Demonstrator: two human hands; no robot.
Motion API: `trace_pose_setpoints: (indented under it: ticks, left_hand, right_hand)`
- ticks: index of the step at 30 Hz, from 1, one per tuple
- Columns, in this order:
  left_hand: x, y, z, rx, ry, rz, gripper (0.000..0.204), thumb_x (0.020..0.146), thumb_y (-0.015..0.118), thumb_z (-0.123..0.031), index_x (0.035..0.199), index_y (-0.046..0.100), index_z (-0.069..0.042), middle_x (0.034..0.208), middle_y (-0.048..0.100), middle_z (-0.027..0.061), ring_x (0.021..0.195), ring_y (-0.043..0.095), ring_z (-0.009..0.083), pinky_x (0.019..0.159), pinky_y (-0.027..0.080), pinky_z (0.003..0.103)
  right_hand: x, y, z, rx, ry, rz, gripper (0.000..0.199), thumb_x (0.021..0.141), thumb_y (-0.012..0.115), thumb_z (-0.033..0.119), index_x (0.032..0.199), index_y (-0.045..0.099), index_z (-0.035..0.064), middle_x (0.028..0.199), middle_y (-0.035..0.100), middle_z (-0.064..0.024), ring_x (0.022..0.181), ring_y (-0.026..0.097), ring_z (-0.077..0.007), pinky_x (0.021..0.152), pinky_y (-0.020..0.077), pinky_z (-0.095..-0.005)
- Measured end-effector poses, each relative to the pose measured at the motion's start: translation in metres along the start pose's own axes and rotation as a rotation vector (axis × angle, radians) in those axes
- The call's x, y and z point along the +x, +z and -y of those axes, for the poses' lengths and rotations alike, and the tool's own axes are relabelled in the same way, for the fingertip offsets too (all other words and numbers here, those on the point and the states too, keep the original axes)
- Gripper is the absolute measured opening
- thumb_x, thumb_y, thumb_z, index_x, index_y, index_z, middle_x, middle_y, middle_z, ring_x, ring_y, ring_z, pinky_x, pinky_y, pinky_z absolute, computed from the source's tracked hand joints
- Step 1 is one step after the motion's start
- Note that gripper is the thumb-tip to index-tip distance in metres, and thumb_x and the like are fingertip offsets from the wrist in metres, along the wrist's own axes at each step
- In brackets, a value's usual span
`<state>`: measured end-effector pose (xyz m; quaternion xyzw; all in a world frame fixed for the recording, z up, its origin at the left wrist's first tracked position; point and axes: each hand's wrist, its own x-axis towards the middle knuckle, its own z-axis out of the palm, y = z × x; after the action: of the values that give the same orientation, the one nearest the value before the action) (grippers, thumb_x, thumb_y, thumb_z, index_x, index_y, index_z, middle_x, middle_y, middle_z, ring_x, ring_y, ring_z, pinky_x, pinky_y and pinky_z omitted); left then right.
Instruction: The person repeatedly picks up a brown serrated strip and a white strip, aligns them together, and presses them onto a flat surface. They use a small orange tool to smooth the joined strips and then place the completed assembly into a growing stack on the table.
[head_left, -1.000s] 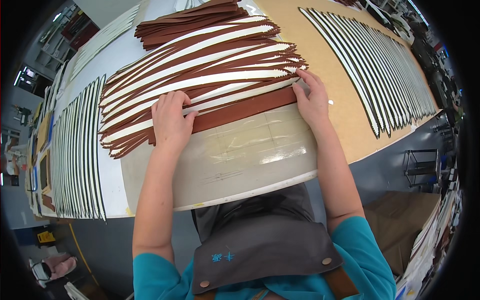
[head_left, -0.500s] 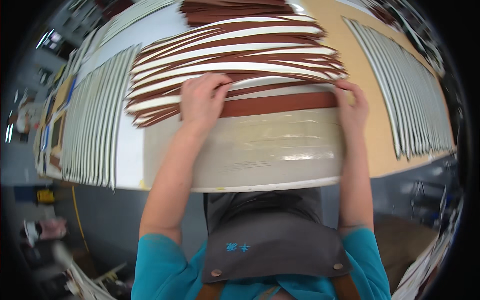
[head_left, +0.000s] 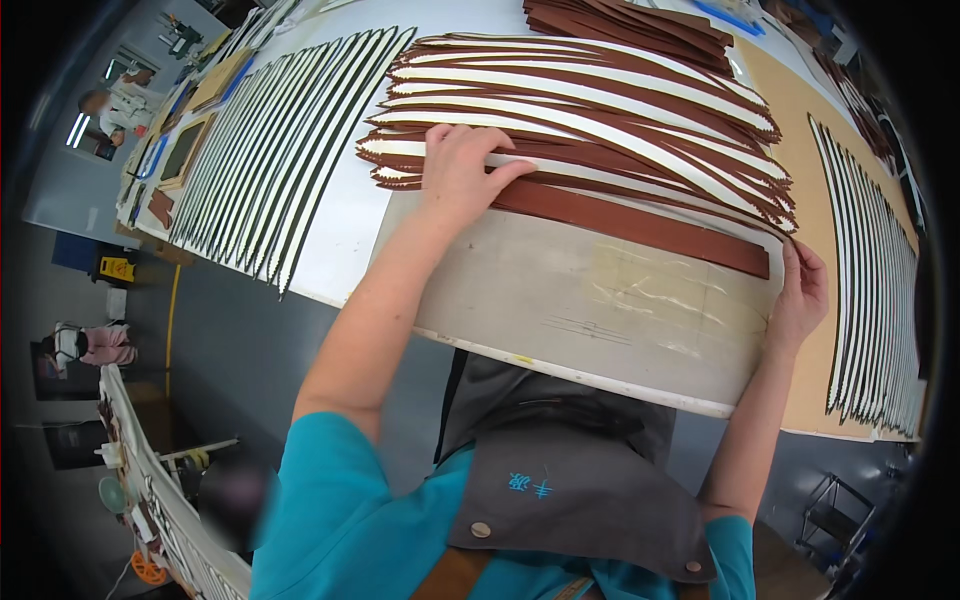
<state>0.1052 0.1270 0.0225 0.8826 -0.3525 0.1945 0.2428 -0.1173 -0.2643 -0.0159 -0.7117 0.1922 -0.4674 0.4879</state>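
Long brown-and-white strips [head_left: 580,110] with jagged ends lie in an overlapping heap across the table. On the heap's near left part rests my left hand [head_left: 462,172], its thumb stretched along the nearest strips and its curved fingers apart from it. My right hand [head_left: 803,285] is closed at the right, thumb and finger pinching the end of the nearest strip [head_left: 700,208]. Just in front of that strip, a flat plain brown strip [head_left: 640,232] lies on the grey work board [head_left: 480,285]; its left end is partly hidden by my left hand.
Rows of white strips with dark edges lie at the left [head_left: 290,150] and right [head_left: 865,280]. Behind the heap is a stack of brown strips [head_left: 630,30]. A frame-like tray [head_left: 187,150] sits far left. A person [head_left: 120,115] is in the background.
The view has turned, so the table now slants down to the right. My left thumb has moved apart from its fingers. My right hand has moved away from the brown strip's right end.
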Motion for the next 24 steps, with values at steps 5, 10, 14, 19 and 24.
trace_pose_setpoints:
  ticks: [5,10,14,19,24]
  left_hand:
    - [-0.001,-0.003,0.019,-0.088,-0.042,0.034,0.031,0.084,0.082,-0.04,0.088,0.072,-0.011,0.085,0.071,0.0004,0.085,0.061,0.0207,0.105,0.034,0.04]
    - [0.011,-0.015,0.018,-0.147,-0.248,0.25,0.03,0.089,0.078,-0.036,0.088,0.07,-0.007,0.079,0.067,0.0024,0.079,0.056,0.0178,0.085,0.046,0.037]
    - [0.027,-0.026,0.021,-0.327,-0.376,0.378,0.034,0.092,0.076,-0.037,0.084,0.066,-0.005,0.073,0.059,0.0004,0.068,0.048,0.0129,0.066,0.044,0.031]
    - [0.035,-0.027,0.023,-0.273,-0.386,0.41,0.037,0.092,0.075,-0.038,0.081,0.062,-0.005,0.071,0.056,-0.001,0.067,0.046,0.0102,0.062,0.04,0.03]
    - [0.036,-0.023,0.028,-0.295,-0.373,0.374,0.038,0.091,0.077,-0.04,0.08,0.063,-0.006,0.072,0.059,-0.0015,0.067,0.05,0.0114,0.063,0.043,0.03]
  right_hand:
    - [0.0,-0.001,0.0,-0.022,-0.018,0.027,0.016,0.093,0.078,0.009,0.105,0.073,0.0002,0.097,0.071,-0.0014,0.086,0.06,-0.007,0.081,0.0498,-0.0216]
    - [-0.001,0.0,0.002,-0.022,-0.015,0.02,0.015,0.093,0.078,0.009,0.104,0.073,0.0001,0.097,0.071,-0.0017,0.085,0.06,-0.0069,0.081,0.0499,-0.0218]
    - [-0.002,0.002,0.007,-0.018,-0.015,0.014,0.015,0.093,0.078,0.008,0.104,0.073,0.0,0.097,0.071,-0.0015,0.085,0.059,-0.0068,0.08,0.0493,-0.0213]
    - [-0.001,0.002,0.002,-0.008,-0.006,0.019,0.015,0.092,0.078,0.008,0.103,0.072,0.0,0.096,0.07,-0.0007,0.085,0.059,-0.007,0.08,0.0487,-0.021]
    - [-0.001,0.001,0.0,-0.015,0.003,0.042,0.014,0.092,0.078,0.006,0.104,0.072,-0.0001,0.096,0.07,-0.0012,0.085,0.06,-0.0072,0.08,0.0488,-0.0211]
